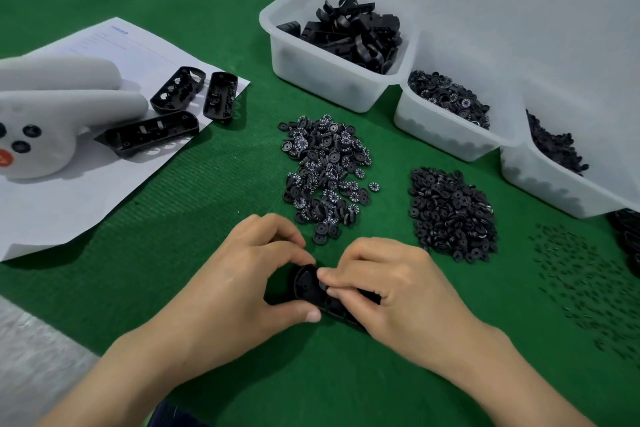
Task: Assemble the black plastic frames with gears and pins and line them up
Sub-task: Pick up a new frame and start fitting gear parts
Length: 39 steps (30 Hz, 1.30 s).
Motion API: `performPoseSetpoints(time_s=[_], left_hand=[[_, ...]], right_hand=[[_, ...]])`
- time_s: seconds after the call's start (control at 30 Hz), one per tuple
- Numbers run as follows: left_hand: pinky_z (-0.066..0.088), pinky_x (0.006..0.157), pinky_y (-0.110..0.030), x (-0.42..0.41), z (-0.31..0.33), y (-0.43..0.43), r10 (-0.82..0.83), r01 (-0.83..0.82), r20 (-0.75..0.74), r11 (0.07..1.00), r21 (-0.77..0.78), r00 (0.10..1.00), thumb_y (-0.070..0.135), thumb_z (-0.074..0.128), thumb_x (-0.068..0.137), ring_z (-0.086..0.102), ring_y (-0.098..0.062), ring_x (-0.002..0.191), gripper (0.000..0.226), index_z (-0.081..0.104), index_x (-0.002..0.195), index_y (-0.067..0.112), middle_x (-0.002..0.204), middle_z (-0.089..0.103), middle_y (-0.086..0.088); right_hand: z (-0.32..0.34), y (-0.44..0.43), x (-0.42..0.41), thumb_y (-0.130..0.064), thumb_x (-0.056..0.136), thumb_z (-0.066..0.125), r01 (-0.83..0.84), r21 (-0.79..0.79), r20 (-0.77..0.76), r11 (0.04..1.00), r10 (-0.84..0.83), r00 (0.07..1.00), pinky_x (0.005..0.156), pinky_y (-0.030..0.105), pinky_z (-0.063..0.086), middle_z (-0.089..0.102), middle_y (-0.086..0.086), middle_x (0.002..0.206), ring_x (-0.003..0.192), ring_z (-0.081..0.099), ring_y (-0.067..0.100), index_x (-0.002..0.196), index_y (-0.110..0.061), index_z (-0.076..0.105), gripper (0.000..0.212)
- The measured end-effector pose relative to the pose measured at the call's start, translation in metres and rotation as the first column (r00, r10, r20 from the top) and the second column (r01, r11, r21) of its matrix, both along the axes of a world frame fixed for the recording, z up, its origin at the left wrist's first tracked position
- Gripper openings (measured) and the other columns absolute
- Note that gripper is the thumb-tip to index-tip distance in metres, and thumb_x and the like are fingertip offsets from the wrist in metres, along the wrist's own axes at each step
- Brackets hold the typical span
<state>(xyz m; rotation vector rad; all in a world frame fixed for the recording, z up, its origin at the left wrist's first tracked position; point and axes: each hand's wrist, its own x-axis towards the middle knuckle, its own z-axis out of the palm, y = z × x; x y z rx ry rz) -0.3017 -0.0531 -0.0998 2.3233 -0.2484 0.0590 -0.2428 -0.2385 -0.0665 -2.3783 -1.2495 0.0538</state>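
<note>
— Hands nearest the lens: holding what?
— Left hand [242,274] and right hand [398,288] pinch one black plastic frame [306,282] on the green felt mat [173,218]; my fingers hide its middle.
— Beyond?
— Heaped black numbered gears [325,177]; three more frames [154,137] on white paper [52,211], left.

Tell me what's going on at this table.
The left hand grips a black frame over the green mat while the right hand pinches its upper edge, seemingly fitting a part. Three more frames lie on the paper at left. Loose gears and pins sit in piles near the white bins.
</note>
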Motion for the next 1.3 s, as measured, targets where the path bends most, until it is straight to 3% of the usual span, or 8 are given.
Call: performPoseSetpoints(time_s=[0.07,0.17,0.27,0.4,0.6,0.73,1.07,1.3], left_hand=[[0.023,0.088,-0.002,0.000,0.000,0.000,0.007,-0.007,-0.003,1.000,-0.003,1.000,0.068,0.055,0.060,0.036,0.005,0.106,0.053,0.063,0.100,0.035,0.107,0.043,0.026],[0.024,0.089,-0.002,-0.001,0.001,0.000,0.013,-0.013,-0.003,1.000,-0.010,1.000,0.067,0.057,0.059,0.038,0.004,0.106,0.051,0.064,0.098,0.034,0.107,0.044,0.026],[0.025,0.089,-0.002,-0.002,0.001,0.000,0.021,-0.021,-0.005,1.000,-0.013,1.000,0.067,0.056,0.059,0.039,0.004,0.106,0.052,0.063,0.097,0.033,0.107,0.044,0.026],[0.025,0.089,-0.002,-0.002,0.001,-0.001,0.029,-0.029,0.006,0.999,-0.015,1.000,0.067,0.055,0.059,0.041,0.004,0.104,0.052,0.063,0.094,0.030,0.107,0.046,0.024],[0.022,0.092,-0.001,-0.004,0.001,-0.001,0.026,-0.026,0.007,1.000,0.014,1.000,0.068,0.057,0.060,0.039,0.004,0.107,0.059,0.058,0.106,0.031,0.111,0.043,0.025],[0.027,0.092,-0.006,-0.003,0.000,-0.001,0.000,0.000,0.008,0.999,0.032,1.000,0.068,0.058,0.062,0.040,0.000,0.108,0.057,0.057,0.108,0.034,0.111,0.043,0.025],[0.029,0.090,-0.009,-0.002,-0.001,-0.001,-0.011,0.009,0.028,0.998,0.057,1.000,0.068,0.054,0.067,0.040,-0.004,0.106,0.048,0.057,0.106,0.039,0.109,0.043,0.023],[0.032,0.087,-0.010,-0.002,-0.002,-0.001,-0.006,0.004,0.035,0.998,0.059,0.999,0.066,0.056,0.066,0.041,-0.003,0.103,0.048,0.061,0.102,0.036,0.107,0.045,0.020]], right_hand=[[0.000,0.001,-0.001,-0.020,0.083,0.065,-0.008,-0.043,0.049,0.999,0.010,0.999,0.052,0.035,0.050,0.063,-0.002,0.074,0.062,0.057,0.018,0.083,-0.016,0.074,0.010],[0.002,-0.002,0.001,-0.021,0.081,0.065,0.022,-0.016,-0.077,1.000,-0.023,0.997,0.061,0.024,0.050,0.065,-0.007,0.079,0.067,0.058,0.006,0.092,-0.019,0.075,0.015],[-0.003,-0.002,0.013,-0.021,0.078,0.069,0.258,0.092,-0.120,0.962,-0.246,0.962,0.061,0.007,0.038,0.061,-0.015,0.072,0.061,0.052,-0.002,0.091,-0.020,0.074,0.014],[-0.016,0.010,0.023,-0.035,0.077,0.070,0.404,0.017,-0.023,0.915,-0.404,0.915,0.063,0.024,0.043,0.052,-0.013,0.071,0.059,0.042,-0.003,0.088,-0.023,0.067,0.017],[-0.014,0.010,0.022,-0.027,0.073,0.071,0.388,0.040,-0.033,0.921,-0.387,0.921,0.061,0.031,0.048,0.054,-0.012,0.069,0.062,0.049,0.001,0.075,-0.025,0.063,0.008],[-0.008,-0.004,0.017,-0.020,0.073,0.070,0.327,-0.048,-0.006,0.944,-0.327,0.945,0.066,0.034,0.051,0.056,-0.011,0.075,0.065,0.050,0.005,0.086,-0.021,0.071,0.013],[-0.004,-0.009,0.020,-0.011,0.072,0.075,0.312,0.085,-0.218,0.946,-0.288,0.932,0.059,0.014,0.039,0.060,-0.008,0.071,0.062,0.052,0.007,0.080,-0.022,0.072,0.014],[0.004,-0.015,0.005,-0.018,0.075,0.069,0.063,0.017,-0.113,0.998,-0.061,0.992,0.066,0.035,0.051,0.063,-0.006,0.081,0.074,0.060,0.010,0.087,-0.021,0.073,0.014]])
